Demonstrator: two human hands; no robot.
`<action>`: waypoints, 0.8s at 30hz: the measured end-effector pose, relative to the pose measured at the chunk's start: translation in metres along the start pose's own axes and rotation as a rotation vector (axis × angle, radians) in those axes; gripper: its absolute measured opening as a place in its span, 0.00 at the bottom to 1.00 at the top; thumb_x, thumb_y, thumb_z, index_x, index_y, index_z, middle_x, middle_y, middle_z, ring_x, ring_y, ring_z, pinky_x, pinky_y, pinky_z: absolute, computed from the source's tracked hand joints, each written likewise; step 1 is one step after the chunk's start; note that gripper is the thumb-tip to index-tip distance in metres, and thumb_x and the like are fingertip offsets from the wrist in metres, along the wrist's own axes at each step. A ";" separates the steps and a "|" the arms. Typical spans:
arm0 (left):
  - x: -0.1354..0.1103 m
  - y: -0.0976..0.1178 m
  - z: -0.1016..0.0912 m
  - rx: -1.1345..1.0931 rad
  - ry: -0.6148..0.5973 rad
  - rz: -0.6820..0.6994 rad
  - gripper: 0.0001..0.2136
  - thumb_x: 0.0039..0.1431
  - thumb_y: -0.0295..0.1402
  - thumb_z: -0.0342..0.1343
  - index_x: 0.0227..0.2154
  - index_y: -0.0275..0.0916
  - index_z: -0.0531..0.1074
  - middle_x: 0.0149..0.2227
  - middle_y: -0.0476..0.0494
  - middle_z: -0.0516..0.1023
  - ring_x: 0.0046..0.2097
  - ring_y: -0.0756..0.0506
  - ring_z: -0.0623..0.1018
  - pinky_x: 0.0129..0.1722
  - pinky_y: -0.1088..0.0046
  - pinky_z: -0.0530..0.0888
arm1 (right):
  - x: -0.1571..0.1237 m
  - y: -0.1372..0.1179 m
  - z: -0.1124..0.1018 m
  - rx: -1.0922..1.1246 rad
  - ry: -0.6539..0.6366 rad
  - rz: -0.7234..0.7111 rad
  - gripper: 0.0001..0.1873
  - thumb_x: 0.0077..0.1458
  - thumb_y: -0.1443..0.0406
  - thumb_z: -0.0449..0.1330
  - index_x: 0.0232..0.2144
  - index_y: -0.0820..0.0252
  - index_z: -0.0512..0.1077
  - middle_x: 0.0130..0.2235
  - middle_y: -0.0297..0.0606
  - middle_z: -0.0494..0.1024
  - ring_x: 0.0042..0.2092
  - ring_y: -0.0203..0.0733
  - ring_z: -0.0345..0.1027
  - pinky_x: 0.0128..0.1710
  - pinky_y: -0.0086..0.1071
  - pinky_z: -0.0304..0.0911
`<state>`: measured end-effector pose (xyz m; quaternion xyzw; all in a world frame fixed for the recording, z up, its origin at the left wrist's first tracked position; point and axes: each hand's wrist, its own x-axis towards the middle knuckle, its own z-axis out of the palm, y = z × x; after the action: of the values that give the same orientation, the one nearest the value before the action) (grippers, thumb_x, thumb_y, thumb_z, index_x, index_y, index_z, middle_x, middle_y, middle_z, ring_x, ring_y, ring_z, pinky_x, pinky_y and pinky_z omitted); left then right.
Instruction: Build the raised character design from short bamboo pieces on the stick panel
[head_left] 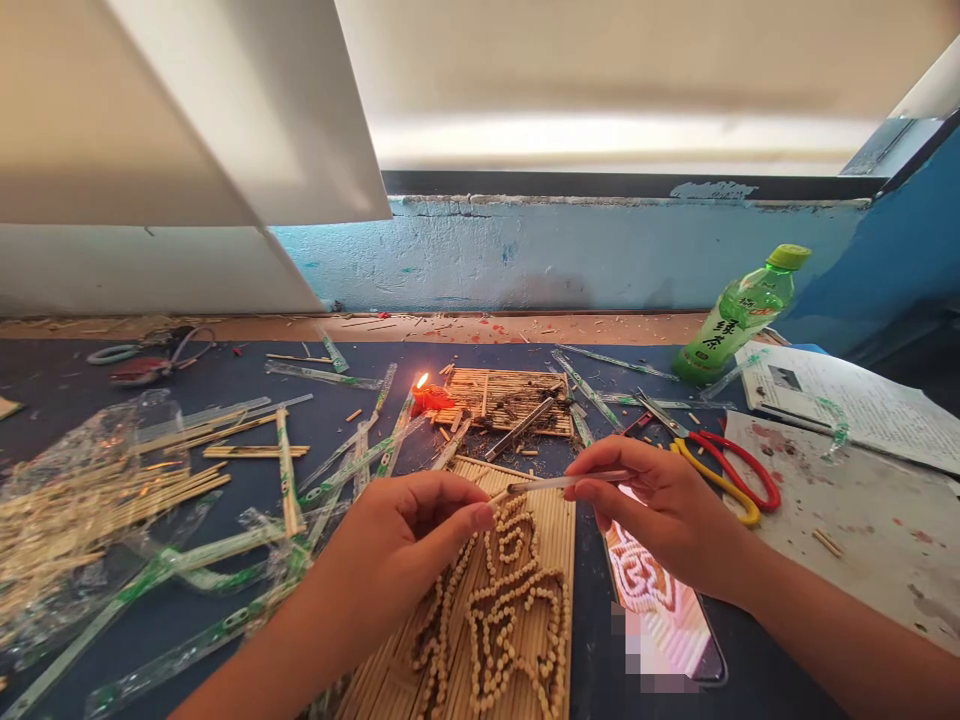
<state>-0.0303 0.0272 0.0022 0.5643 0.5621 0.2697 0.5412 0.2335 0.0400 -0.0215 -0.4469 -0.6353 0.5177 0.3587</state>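
My left hand (409,535) is curled, its thumb and fingers pinching one end of a thin pale stick (559,483). My right hand (649,500) pinches the other end of the same stick. Both hands hover over a bamboo-stick mat (559,525) that carries a curling pattern of small round stick slices (510,590). A phone (660,610) showing a pink swirl picture lies right of the mat, under my right wrist.
A lit red candle (427,397) burns beside a second slatted mat (502,400) with a knife on it. Red and yellow scissors (720,465), a green bottle (739,315), papers (847,400), loose sticks (90,510) and plastic wrappers (225,550) litter the dark table.
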 end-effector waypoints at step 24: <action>-0.001 -0.005 -0.001 0.137 -0.027 0.016 0.15 0.63 0.49 0.59 0.35 0.43 0.81 0.33 0.47 0.83 0.36 0.43 0.78 0.36 0.70 0.70 | -0.001 0.002 0.004 0.074 0.003 0.017 0.12 0.61 0.56 0.67 0.41 0.56 0.77 0.33 0.34 0.80 0.29 0.35 0.72 0.30 0.29 0.67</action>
<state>-0.0334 0.0256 -0.0021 0.6079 0.5676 0.2272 0.5066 0.2305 0.0379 -0.0242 -0.4397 -0.6111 0.5433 0.3715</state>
